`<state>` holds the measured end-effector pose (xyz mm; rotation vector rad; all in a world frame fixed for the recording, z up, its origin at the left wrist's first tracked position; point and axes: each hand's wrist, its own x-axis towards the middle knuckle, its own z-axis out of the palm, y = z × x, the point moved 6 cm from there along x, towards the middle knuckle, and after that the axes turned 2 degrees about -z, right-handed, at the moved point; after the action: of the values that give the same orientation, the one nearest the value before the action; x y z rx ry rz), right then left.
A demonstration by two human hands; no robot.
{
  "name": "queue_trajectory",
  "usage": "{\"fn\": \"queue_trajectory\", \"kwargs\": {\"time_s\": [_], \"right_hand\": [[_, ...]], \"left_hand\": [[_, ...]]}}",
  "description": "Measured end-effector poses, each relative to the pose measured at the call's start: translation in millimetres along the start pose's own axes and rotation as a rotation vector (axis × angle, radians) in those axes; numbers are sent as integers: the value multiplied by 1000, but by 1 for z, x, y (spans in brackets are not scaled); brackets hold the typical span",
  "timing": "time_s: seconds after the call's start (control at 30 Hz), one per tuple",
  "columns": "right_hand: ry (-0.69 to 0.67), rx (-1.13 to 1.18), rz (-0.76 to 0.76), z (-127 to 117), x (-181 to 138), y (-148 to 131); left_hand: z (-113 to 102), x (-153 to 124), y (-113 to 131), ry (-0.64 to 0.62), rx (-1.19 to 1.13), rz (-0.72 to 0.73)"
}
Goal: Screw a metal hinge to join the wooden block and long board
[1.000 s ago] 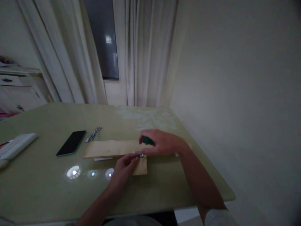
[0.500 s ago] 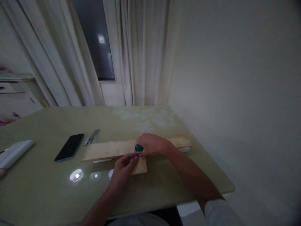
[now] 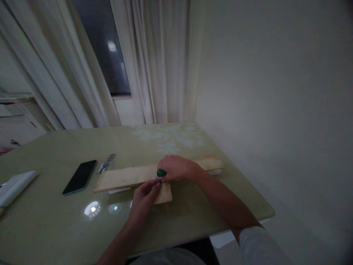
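My right hand (image 3: pixel 176 167) is closed round a screwdriver with a rounded green handle (image 3: pixel 161 172); its shaft is hidden by my fingers. Just below, my left hand (image 3: pixel 146 193) pinches with thumb and forefinger close to the tool's lower end. A small shiny bit shows at those fingertips, too small to make out. Both hands are over the spot where a long pale wooden board (image 3: pixel 125 176) meets a short wooden piece (image 3: pixel 164 194) that juts toward me. The long board lies across the table, raised on white supports (image 3: pixel 119 190).
Metal hinges (image 3: pixel 106 163) lie beyond the board's left end. A black phone (image 3: pixel 79 177) rests left of them, and a white object (image 3: pixel 16 187) sits at the far left. The glossy green table (image 3: pixel 68 143) meets a wall on the right; curtains hang behind.
The view has shifted slightly, so the objects at the left appear a little lower and further left. Both hands keep nearly the same place and hold at the joint.
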<state>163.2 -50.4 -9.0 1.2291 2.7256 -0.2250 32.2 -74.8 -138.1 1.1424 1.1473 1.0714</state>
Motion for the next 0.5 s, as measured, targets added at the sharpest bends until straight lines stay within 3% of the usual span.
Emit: {"fn": "queue_trajectory", "kwargs": {"time_s": [0.5], "right_hand": [[1,22,-42,0,1,2]], "left_hand": [[-1,1,-3,-4,3,-11]]}}
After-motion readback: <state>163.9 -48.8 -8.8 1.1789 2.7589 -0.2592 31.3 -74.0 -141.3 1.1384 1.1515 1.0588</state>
